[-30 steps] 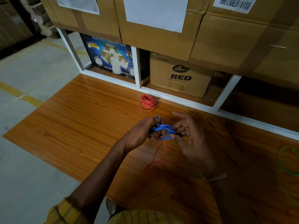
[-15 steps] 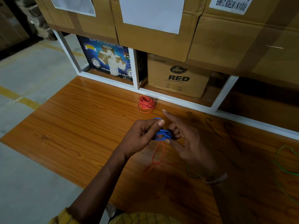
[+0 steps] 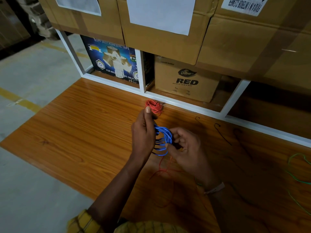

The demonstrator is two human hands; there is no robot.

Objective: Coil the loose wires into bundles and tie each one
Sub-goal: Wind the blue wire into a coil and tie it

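Since a moment ago the left hand (image 3: 143, 130) has lifted, thumb up — both hands' fingers pinch the blue wire coil (image 3: 164, 140) above the counter (image 3: 84, 132). Light, springy — grip across the loops.

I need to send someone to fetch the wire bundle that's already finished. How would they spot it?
Start at the white shelf frame along the back of the wooden table. The red bundle lies against its rail, below the Dabur RED carton. It is a tight coil, unlike the loose red wire.

Yellow sleeve (image 3: 80, 221) with dark check lines, left arm. Pale band (image 3: 215, 189) at right wrist. Both hands bare.
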